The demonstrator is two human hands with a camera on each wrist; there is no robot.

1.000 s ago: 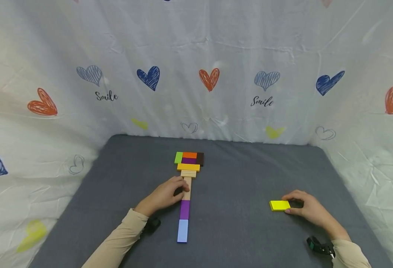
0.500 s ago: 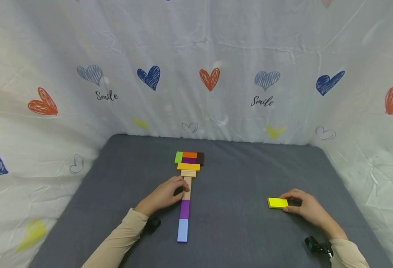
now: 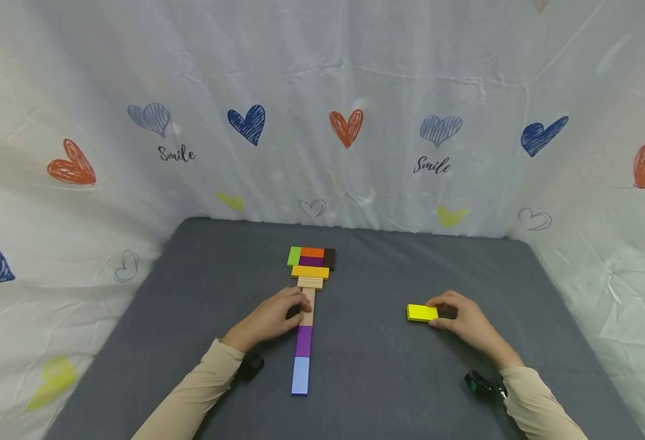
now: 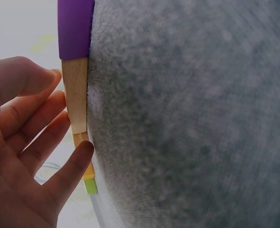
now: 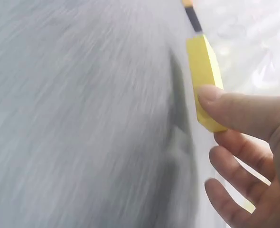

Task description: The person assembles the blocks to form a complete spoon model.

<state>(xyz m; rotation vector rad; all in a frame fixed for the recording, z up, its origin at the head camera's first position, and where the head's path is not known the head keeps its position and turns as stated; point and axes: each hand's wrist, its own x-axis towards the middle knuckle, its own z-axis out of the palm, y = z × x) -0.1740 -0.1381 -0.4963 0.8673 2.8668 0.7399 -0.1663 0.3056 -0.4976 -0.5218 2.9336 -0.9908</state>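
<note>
My right hand (image 3: pixel 468 324) pinches a yellow block (image 3: pixel 421 313) by its right end, between thumb and fingers. In the right wrist view this block (image 5: pixel 204 78) stands off the cloth with a shadow beside it. My left hand (image 3: pixel 269 318) rests at a row of flat blocks, its fingertips touching the left side of a plain wood block (image 3: pixel 309 296). Below that block lie a purple block (image 3: pixel 303 341) and a light blue block (image 3: pixel 300 376), end to end. The left wrist view shows relaxed fingers along the wood block (image 4: pixel 76 95).
Beyond the plain block lie a ridged wood piece (image 3: pixel 310 282) and a yellow-orange block (image 3: pixel 310 272). At the far end, green (image 3: pixel 294 256), orange (image 3: pixel 312 252), purple and dark brown (image 3: pixel 329 259) blocks form a rectangle. The grey cloth (image 3: pixel 377 366) meets a white curtain (image 3: pixel 383 73).
My right hand has carried the yellow block leftward and a little away from me, toward the row. My left hand keeps its place at the plain wood block.
</note>
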